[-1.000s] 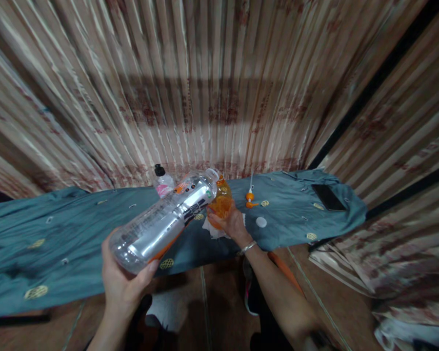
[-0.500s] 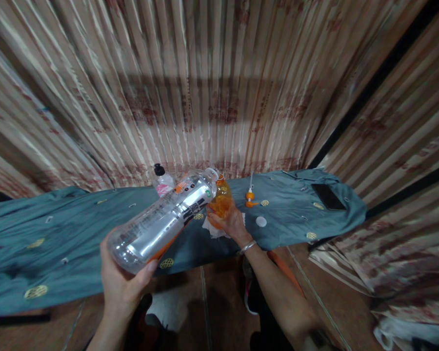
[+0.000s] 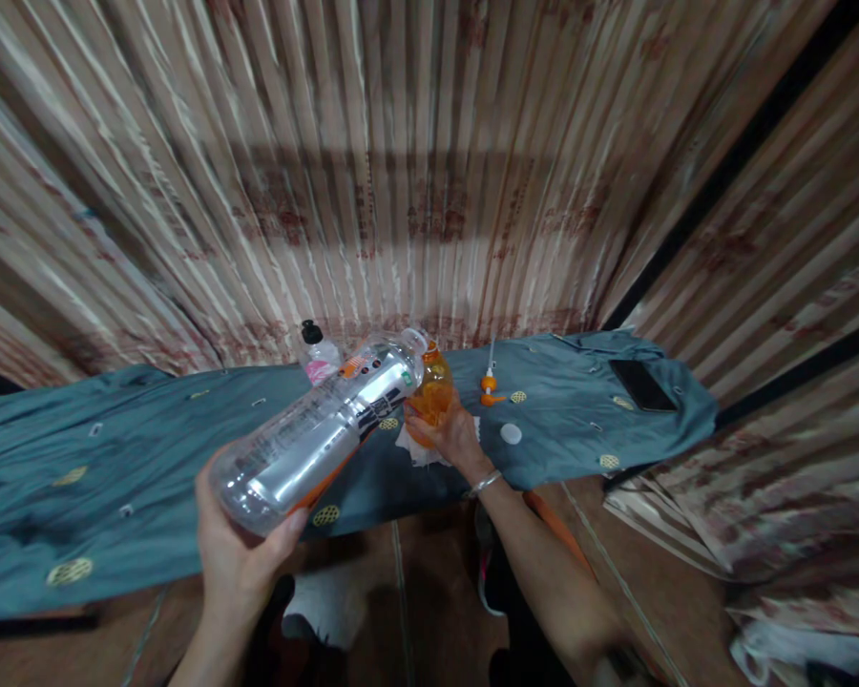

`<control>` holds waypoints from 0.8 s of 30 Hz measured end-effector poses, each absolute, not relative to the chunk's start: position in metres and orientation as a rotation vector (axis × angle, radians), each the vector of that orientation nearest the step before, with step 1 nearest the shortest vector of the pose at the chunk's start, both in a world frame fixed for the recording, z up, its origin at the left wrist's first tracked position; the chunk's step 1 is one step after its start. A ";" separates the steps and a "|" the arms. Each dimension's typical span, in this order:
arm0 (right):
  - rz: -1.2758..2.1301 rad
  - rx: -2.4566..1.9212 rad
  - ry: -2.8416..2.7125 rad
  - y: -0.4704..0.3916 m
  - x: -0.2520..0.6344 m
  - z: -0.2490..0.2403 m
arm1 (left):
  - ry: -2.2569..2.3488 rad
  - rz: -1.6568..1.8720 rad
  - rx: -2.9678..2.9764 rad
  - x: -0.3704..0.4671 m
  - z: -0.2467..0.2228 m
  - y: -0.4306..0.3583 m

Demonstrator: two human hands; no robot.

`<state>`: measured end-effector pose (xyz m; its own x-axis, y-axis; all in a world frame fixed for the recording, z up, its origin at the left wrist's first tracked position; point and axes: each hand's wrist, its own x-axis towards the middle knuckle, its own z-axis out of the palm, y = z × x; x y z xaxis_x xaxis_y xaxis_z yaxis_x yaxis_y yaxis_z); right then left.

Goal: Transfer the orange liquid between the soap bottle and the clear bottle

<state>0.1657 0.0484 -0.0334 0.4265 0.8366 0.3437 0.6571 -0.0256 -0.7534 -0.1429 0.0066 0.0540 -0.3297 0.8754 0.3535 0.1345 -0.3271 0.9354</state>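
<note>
Little has moved: left hand (image 3: 238, 553) grips the tilted clear bottle (image 3: 315, 444), mouth at the neck of the orange bottle (image 3: 437, 380), which the right hand (image 3: 456, 439) clasps on the counter (image 3: 157, 429); pump (image 3: 488, 385) off, pouring seemingly unfinished.

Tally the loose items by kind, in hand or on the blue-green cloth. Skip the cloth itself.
Bottles: 3 (clear bottle in the left hand, orange bottle in the right hand, black-topped bottle)
Orange pump head: 1
White disc: 1
White tissue-like sheet: 1
Black phone-like slab: 1
Total: 7
</note>
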 end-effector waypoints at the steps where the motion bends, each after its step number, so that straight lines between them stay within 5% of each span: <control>1: 0.239 -1.744 -1.290 0.049 0.166 -0.035 | 1.348 1.711 1.347 -0.142 0.055 0.006; 24: 0.279 -1.746 -1.277 0.046 0.163 -0.027 | 1.384 1.687 1.373 -0.137 0.066 0.005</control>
<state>0.1629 0.0463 -0.0272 0.4353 0.8421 0.3186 0.6324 -0.0341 -0.7739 -0.1370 0.0046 0.0659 -0.3217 0.8771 0.3565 0.1783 -0.3137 0.9326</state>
